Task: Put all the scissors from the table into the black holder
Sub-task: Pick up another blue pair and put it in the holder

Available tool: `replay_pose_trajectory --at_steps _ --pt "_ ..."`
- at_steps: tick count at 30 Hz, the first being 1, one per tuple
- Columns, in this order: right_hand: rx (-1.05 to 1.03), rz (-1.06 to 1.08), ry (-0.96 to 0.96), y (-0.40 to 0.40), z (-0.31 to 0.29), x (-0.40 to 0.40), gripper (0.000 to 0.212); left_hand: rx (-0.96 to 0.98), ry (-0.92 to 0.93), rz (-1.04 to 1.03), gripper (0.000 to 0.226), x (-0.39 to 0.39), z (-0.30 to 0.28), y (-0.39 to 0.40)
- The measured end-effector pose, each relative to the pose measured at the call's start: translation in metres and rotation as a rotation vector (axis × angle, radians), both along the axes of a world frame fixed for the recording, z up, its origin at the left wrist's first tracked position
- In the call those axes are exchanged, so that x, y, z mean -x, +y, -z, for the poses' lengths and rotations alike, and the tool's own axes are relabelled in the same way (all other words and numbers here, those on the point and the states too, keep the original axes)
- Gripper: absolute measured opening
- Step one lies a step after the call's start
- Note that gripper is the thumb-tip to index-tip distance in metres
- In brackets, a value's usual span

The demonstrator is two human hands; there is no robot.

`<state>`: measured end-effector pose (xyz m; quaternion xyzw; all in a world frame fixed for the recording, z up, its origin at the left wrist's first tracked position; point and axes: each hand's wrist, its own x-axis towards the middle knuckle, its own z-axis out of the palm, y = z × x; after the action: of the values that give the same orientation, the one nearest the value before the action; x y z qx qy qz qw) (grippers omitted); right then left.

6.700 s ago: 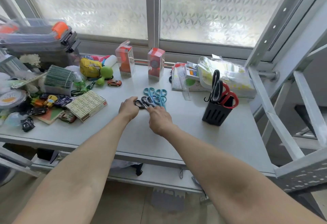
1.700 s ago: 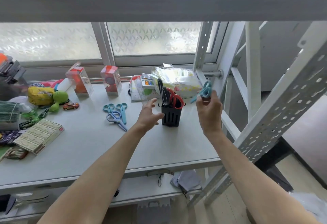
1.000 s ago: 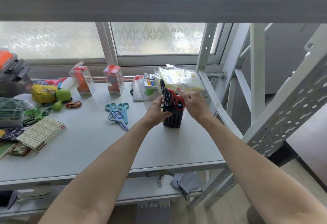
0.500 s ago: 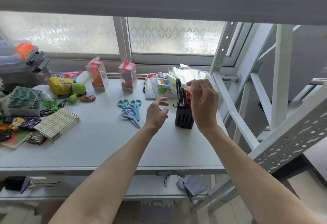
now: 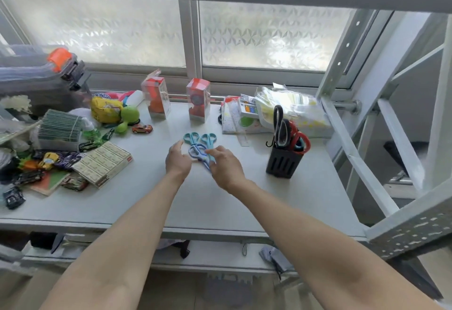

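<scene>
bright daylight | window (image 5: 190, 31) backlight | soft blur | edges bowed

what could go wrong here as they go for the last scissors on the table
The blue scissors overlap the teal scissors, so the right hand lifting one may drag the other. The black holder already looks crowded with handles, so another pair might jam or tip it.

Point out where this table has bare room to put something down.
Bare table runs along the front edge, below both hands, and between the right hand and the black holder. Another clear strip lies right of the holder. The left end is crowded with boxes and toys; packets line the back by the window.
</scene>
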<state>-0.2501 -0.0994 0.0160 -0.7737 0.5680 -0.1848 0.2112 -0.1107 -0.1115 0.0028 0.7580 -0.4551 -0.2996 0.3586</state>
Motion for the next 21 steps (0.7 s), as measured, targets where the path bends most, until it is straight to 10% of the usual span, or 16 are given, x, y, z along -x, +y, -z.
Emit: replay_pose_trajectory --at_steps 7,15,21 --pt "0.005 -0.056 0.252 -0.002 0.014 -0.011 0.034 -0.050 0.000 0.160 0.034 0.000 -0.010 -0.003" --pt "0.053 0.029 0.020 0.028 0.029 0.005 0.016 -0.047 0.272 -0.003 0.003 0.003 -0.003 0.007" --pt "0.030 0.069 -0.096 0.047 0.022 0.015 0.047 -0.134 0.427 0.115 0.013 0.020 -0.017 0.020"
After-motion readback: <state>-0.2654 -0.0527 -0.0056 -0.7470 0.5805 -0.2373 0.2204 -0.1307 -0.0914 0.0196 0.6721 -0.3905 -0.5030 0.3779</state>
